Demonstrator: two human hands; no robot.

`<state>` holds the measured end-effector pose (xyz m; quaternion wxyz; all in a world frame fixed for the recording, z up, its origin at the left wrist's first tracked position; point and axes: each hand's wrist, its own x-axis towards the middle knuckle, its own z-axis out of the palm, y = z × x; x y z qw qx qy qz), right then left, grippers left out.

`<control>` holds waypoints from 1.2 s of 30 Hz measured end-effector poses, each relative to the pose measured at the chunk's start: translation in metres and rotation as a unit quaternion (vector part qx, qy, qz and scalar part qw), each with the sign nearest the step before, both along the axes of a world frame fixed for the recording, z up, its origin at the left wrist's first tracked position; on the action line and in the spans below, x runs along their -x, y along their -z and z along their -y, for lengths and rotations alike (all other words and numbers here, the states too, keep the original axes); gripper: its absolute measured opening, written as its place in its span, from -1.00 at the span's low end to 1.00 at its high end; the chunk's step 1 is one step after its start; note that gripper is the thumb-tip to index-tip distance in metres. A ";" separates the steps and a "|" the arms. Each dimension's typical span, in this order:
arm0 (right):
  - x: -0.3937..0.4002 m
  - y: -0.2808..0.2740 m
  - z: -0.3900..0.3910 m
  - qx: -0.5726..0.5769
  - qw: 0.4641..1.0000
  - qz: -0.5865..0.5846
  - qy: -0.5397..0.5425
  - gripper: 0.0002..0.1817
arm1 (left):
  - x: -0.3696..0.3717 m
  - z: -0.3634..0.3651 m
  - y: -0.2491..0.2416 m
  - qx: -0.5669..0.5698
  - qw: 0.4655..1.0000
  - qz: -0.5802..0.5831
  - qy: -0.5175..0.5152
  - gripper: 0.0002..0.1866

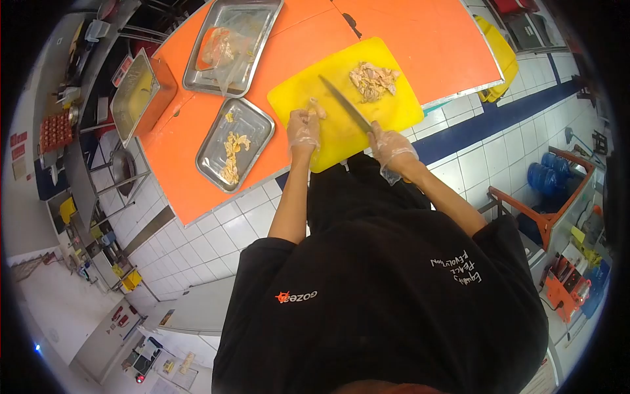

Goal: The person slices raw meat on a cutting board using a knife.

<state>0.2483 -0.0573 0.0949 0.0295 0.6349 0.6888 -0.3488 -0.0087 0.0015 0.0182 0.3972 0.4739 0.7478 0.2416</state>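
Note:
A yellow cutting board (295, 88) lies on the orange table. My right hand (392, 148), in a clear plastic glove, is closed around the handle of a knife (344, 102), whose long blade slants across the board. My left hand (303, 133), also gloved, has its fingers curled on a small pale piece of meat (318, 108) at the board's left part. Beyond the blade sits a pile of sliced meat (374, 81), pale and brownish. To the left, a small metal tray (252, 141) holds yellowish scraps (232, 157).
A larger metal tray (247, 80) contains a plastic bag (241, 49) and an orange item. At the table's left edge stands a deep metal container (163, 85). The orange table (177, 144) ends close to my body, above a white tiled floor (239, 230).

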 end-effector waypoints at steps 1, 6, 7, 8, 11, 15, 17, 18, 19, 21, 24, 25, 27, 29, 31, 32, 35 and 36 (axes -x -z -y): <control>0.006 -0.002 0.000 0.002 1.000 -0.001 -0.003 -0.61 | 0.003 0.001 0.002 0.002 1.000 -0.001 -0.003 -0.52; 0.024 0.005 -0.013 0.077 0.993 0.054 -0.066 -0.65 | 0.015 0.003 0.009 -0.098 0.975 -0.150 0.135 -0.66; 0.022 0.002 -0.014 0.077 0.993 0.053 -0.066 -0.65 | 0.017 0.003 0.005 -0.097 0.974 -0.151 0.136 -0.66; 0.015 -0.002 -0.015 0.074 0.994 0.064 -0.047 -0.65 | 0.019 0.000 0.002 -0.074 0.974 -0.162 0.138 -0.66; -0.002 -0.012 -0.013 0.067 0.994 0.077 -0.033 -0.65 | 0.009 -0.006 -0.039 -0.040 0.962 -0.227 0.146 -0.65; -0.007 -0.018 -0.009 0.064 0.997 0.051 -0.015 -0.65 | -0.011 -0.018 -0.039 -0.062 0.941 -0.304 0.138 -0.64; -0.005 -0.011 -0.004 0.038 0.998 0.045 -0.014 -0.63 | -0.018 -0.025 -0.044 -0.058 0.939 -0.295 0.168 -0.64; -0.002 -0.014 -0.005 0.013 0.999 0.038 -0.012 -0.62 | -0.022 -0.029 -0.046 -0.054 0.936 -0.287 0.198 -0.61; 0.000 -0.018 -0.004 0.014 0.999 0.039 -0.012 -0.62 | -0.023 -0.031 -0.042 -0.054 0.936 -0.285 0.198 -0.61; 0.004 -0.026 -0.006 0.035 0.998 0.046 0.005 -0.60 | -0.023 -0.037 -0.032 -0.112 0.942 -0.207 0.237 -0.64; 0.005 -0.021 -0.008 0.050 0.996 0.065 -0.032 -0.59 | -0.017 -0.030 -0.024 -0.145 0.944 -0.240 0.175 -0.66; 0.004 -0.019 -0.011 0.051 0.996 0.066 -0.030 -0.59 | -0.016 -0.027 -0.022 -0.146 0.944 -0.239 0.177 -0.66; 0.006 -0.011 -0.017 0.102 0.989 0.101 -0.039 -0.60 | -0.012 -0.018 -0.016 -0.110 0.950 -0.225 0.189 -0.70; -0.005 0.005 -0.014 0.079 0.992 0.093 -0.024 -0.62 | -0.011 -0.016 -0.009 -0.133 0.948 -0.231 0.176 -0.70; -0.003 -0.008 -0.015 0.055 0.994 0.089 -0.014 -0.64 | -0.014 -0.012 -0.009 -0.157 0.946 -0.235 0.157 -0.71; -0.004 -0.017 -0.015 0.069 0.992 0.103 -0.021 -0.63 | -0.015 -0.010 -0.010 -0.156 0.956 -0.203 0.146 -0.71; 0.002 -0.027 -0.022 0.094 0.987 0.123 -0.051 -0.63 | -0.021 -0.015 -0.005 -0.155 0.960 -0.178 0.149 -0.72; 0.004 -0.026 -0.021 0.104 0.984 0.124 -0.068 -0.64 | -0.021 -0.016 -0.002 -0.157 0.955 -0.187 0.169 -0.72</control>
